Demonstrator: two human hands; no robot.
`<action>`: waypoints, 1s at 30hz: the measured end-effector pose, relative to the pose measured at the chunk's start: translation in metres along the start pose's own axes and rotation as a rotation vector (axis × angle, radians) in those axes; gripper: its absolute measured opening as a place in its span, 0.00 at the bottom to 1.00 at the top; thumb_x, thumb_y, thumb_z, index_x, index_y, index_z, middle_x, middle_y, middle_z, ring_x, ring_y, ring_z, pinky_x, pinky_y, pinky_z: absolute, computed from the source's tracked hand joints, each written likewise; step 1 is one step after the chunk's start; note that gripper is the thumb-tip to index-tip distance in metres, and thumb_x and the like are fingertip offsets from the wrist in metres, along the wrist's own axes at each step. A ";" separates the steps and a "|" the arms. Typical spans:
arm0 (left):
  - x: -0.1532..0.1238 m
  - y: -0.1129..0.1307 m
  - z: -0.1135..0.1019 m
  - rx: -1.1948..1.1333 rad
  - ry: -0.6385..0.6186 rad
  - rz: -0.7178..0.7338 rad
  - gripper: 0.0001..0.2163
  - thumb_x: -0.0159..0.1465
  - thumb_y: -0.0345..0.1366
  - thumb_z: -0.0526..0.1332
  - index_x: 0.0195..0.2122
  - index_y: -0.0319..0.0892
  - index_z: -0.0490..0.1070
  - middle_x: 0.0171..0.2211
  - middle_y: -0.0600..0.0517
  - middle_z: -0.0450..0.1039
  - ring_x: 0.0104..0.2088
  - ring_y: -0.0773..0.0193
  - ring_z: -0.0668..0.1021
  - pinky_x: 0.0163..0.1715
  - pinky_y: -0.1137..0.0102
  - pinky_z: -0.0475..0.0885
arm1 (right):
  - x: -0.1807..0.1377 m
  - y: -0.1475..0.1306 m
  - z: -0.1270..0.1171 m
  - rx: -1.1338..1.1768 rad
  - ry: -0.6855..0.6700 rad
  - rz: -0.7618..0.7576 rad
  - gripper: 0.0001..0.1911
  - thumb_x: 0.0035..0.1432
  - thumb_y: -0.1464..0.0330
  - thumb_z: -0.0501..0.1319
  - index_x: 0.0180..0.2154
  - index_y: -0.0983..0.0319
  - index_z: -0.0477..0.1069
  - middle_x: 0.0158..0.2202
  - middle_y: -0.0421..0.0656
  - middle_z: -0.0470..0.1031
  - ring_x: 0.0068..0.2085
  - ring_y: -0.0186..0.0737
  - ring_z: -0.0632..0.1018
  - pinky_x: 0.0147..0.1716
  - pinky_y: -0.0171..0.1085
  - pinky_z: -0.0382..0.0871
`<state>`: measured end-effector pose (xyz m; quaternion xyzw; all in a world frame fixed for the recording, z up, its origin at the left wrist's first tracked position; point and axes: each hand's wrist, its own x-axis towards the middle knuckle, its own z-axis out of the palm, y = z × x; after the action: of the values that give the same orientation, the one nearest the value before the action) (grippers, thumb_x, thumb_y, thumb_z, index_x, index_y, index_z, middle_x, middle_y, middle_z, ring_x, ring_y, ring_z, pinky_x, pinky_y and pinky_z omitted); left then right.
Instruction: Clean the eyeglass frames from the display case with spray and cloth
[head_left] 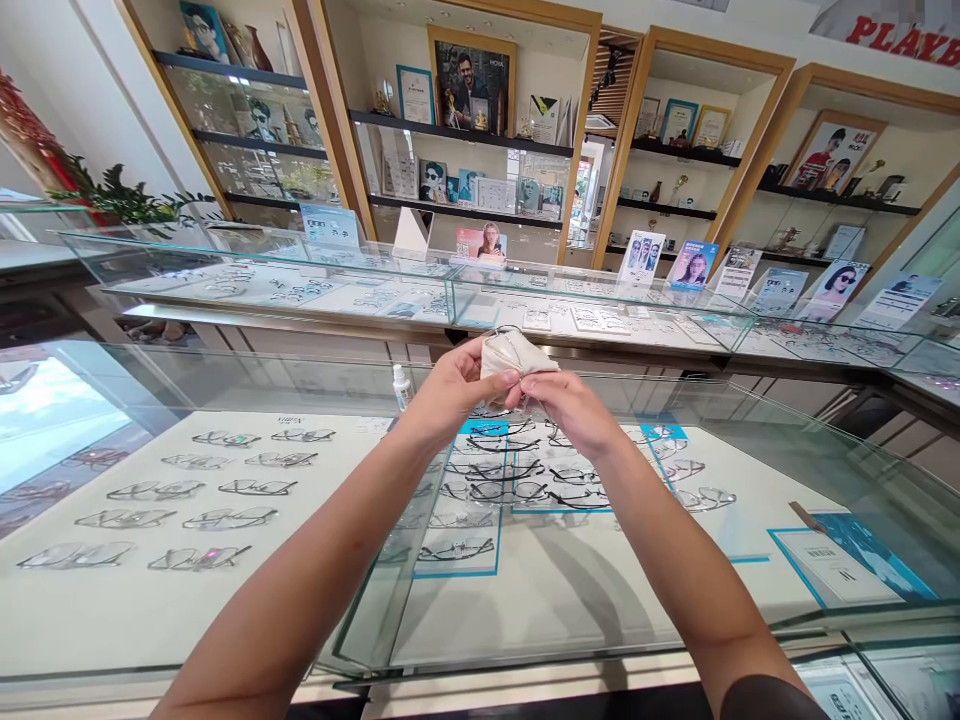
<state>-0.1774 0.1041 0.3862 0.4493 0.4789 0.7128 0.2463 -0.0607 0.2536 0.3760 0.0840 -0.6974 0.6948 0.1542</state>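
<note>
Both arms reach forward over a glass display case (600,640). Between my hands is a folded cream cloth (517,355), with a thin dark curved wire, like part of a glasses frame, showing at its upper left. My left hand (459,385) is closed on the cloth's left side, thumb pressed to its front. My right hand (562,400) pinches the lower right of the cloth, its fingertips meeting the left thumb. Whatever the cloth wraps is mostly hidden. Beneath, rows of eyeglasses (510,490) lie inside the case, apart from my hands.
A small white bottle (402,386) stands left of my left hand. More glasses (259,488) lie in the case at left, and a blue-edged card (840,570) at right. Beyond runs a second glass counter (360,300) with upright advertising cards (691,265), then wall shelves (465,130).
</note>
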 end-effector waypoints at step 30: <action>0.007 -0.004 -0.019 -0.044 -0.013 -0.074 0.23 0.65 0.56 0.73 0.45 0.38 0.83 0.39 0.46 0.83 0.38 0.63 0.79 0.44 0.71 0.74 | -0.004 -0.018 -0.021 0.044 0.253 -0.161 0.11 0.62 0.59 0.69 0.35 0.56 0.88 0.38 0.41 0.76 0.33 0.35 0.67 0.32 0.38 0.57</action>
<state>-0.1975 0.1028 0.3830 0.4305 0.4777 0.7105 0.2856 -0.0489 0.2737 0.3918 0.0548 -0.6481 0.7002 0.2943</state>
